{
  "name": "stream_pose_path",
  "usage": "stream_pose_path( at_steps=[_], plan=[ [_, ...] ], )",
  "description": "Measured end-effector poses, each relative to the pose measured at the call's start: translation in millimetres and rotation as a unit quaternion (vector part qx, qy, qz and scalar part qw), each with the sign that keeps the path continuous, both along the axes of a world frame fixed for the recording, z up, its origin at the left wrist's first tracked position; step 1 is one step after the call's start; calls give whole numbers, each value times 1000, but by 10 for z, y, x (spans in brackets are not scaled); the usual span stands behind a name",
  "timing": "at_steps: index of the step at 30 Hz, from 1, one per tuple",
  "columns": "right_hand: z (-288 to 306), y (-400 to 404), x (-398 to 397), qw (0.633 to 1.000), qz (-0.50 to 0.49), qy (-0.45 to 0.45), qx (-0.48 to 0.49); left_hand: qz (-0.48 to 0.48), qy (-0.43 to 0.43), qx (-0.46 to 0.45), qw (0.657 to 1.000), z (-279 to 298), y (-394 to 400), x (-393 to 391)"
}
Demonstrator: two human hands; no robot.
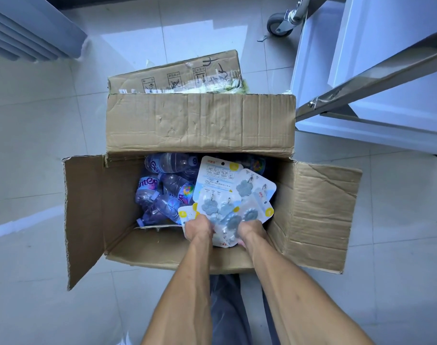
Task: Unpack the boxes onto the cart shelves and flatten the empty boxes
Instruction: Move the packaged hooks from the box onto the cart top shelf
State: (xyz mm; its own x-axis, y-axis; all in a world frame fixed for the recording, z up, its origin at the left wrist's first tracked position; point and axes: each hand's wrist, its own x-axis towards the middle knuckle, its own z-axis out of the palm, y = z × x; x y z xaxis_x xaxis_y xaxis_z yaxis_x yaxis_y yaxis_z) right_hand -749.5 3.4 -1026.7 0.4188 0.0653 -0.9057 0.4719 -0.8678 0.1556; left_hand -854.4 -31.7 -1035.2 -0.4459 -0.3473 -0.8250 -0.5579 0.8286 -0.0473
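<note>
A: Head view; open box (200, 125) on the floor, flaps out; left hand (197, 229) and right hand (252, 229) both curled on a fanned stack of hook cards (227, 195), over the box's right half; water bottles (162, 192) loose at left; cart (377, 78) near, upper right.

B: Risk?

A: Stack is splayed; judged likely to shed cards on lifting, since only the near edges are held; bottles may roll.
</note>
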Motion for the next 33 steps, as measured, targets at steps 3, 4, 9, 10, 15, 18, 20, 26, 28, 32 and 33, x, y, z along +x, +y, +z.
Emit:
stream_pose_path(
  at_steps=[3, 4, 9, 10, 15, 18, 20, 26, 28, 32, 33],
  plan=[
    [-102, 44, -45, 989, -147, -17, 3, 128, -140, 6, 982, -5, 92, -18],
    [-104, 85, -56, 980, -197, -24, -1, 148, -177, 10, 973, -9, 109, -9],
    [-74, 212, -102, 968, -250, -23, -10, 216, -205, 26, 954, 5, 280, 42],
    [-72, 231, -106, 966, -257, -19, -6, 220, -200, 29, 954, 13, 327, 43],
    [-109, 267, -95, 952, -305, -18, -15, 266, -190, 41, 944, 22, 524, -11],
    [-154, 229, -103, 950, -311, -23, 21, 275, -181, 58, 942, 30, 627, -37],
    [-146, 208, -125, 956, -286, -48, 44, 270, -170, 63, 946, 22, 677, -19],
    [196, 393, -200, 989, -55, -120, 71, 282, -106, 63, 951, 46, 665, -70],
    [283, 499, -261, 987, 4, -133, 95, 279, -77, 61, 955, 81, 632, -127],
    [364, 656, -352, 984, 22, -129, 121, 232, -22, 23, 972, 179, 525, -239],
    [351, 676, -356, 987, 16, -119, 108, 197, -5, 9, 980, 199, 495, -249]
  ],
)
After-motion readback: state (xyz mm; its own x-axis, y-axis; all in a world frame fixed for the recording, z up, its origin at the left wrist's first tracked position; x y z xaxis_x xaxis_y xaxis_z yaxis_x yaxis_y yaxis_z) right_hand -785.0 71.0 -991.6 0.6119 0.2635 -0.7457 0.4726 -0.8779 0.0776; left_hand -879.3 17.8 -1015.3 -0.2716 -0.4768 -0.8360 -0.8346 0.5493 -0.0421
